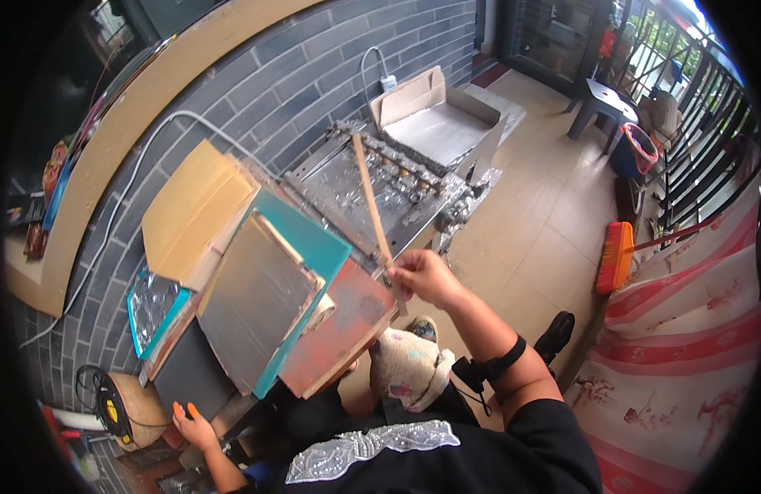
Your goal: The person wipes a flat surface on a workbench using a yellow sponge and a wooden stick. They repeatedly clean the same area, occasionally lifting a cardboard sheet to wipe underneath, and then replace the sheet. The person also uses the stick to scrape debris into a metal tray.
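In my right hand (422,279) is a long thin wooden stick (369,204), gripped near its lower end; its far part lies over a dirty metal tray-like surface (331,191) with silvery scraps. My left hand (194,426), with orange covers on two fingertips, is beside a dark grey panel (192,373), its fingers apart and nothing visible in them. Between my hands, a worn grey sheet (257,302) rests on a teal board (319,238). Beneath lies a reddish-brown board (346,327). A beige roll (322,310) shows at the grey sheet's edge.
Tan boards (195,216) lean near the brick wall (281,62). A cardboard box (445,123) with a silvery inside stands beyond the metal surface. To my right are an orange broom (615,256) and a red-and-white curtain (677,346). A patterned cloth (411,364) covers my knee.
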Motion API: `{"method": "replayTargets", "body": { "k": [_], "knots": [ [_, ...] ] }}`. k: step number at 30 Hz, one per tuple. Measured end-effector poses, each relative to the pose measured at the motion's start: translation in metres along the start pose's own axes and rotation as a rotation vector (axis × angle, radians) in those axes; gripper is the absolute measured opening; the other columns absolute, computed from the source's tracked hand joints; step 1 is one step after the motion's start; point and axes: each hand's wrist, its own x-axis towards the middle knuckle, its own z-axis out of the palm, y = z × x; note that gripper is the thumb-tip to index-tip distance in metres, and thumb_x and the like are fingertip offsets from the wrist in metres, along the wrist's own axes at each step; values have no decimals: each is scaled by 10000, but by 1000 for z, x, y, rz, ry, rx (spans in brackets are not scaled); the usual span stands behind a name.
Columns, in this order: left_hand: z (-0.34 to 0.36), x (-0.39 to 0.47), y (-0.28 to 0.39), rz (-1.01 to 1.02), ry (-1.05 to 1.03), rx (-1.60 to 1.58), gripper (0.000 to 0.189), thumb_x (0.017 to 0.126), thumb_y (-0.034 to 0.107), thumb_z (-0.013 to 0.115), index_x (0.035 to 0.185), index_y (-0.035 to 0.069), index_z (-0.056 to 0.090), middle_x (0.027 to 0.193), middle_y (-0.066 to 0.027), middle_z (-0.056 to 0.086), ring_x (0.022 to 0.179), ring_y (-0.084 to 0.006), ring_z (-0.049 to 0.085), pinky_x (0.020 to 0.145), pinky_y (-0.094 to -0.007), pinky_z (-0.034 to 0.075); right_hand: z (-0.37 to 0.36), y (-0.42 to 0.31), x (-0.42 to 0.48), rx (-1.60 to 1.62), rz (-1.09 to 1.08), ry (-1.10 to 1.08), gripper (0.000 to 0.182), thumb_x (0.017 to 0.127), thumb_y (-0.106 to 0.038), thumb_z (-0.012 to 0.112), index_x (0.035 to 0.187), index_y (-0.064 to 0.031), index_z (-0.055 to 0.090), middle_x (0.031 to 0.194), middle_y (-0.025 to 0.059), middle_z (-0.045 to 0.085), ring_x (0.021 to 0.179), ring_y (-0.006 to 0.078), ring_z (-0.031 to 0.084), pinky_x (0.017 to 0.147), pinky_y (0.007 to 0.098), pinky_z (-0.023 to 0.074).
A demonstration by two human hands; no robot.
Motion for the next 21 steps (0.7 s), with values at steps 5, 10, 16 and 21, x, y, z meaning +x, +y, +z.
{"method": "replayTargets", "body": {
  "k": [5, 10, 16, 21],
  "knots": [
    [8, 4, -4, -8, -17, 20, 453, 903, 238, 580, 1258, -32, 496, 1193, -211, 533, 1113, -348, 513, 967, -393, 396, -2, -16, -8, -280, -74, 236, 273, 927, -239, 595, 887, 23, 658, 644, 22, 596, 518, 81, 552, 474, 257, 458],
    [-10, 3, 25, -42, -108, 158, 498, 918, 279, 544, 1293, -37, 457, 1298, -227, 458, 1199, -370, 443, 1013, -408, 348, -39, 48, -58, -227, 71, 456, 219, 925, -158, 539, 856, 32, 622, 647, 53, 579, 499, 115, 546, 463, 258, 444],
    [-9, 9, 19, 5, -146, 211, 522, 918, 297, 545, 1302, -44, 447, 1304, -234, 451, 1212, -368, 430, 1026, -411, 332, -53, 278, -179, -434, 591, -375, 164, 753, -186, 659, 838, -51, 694, 757, 93, 677, 667, 213, 638, 609, 354, 514],
    [-3, 9, 1, -25, -148, 255, 551, 917, 320, 547, 1309, -51, 438, 1325, -246, 435, 1236, -377, 407, 1038, -414, 318, -14, 356, -262, -313, 703, -647, 307, 690, -178, 737, 963, -54, 676, 871, 127, 677, 785, 246, 631, 707, 373, 513]
  ]
}}
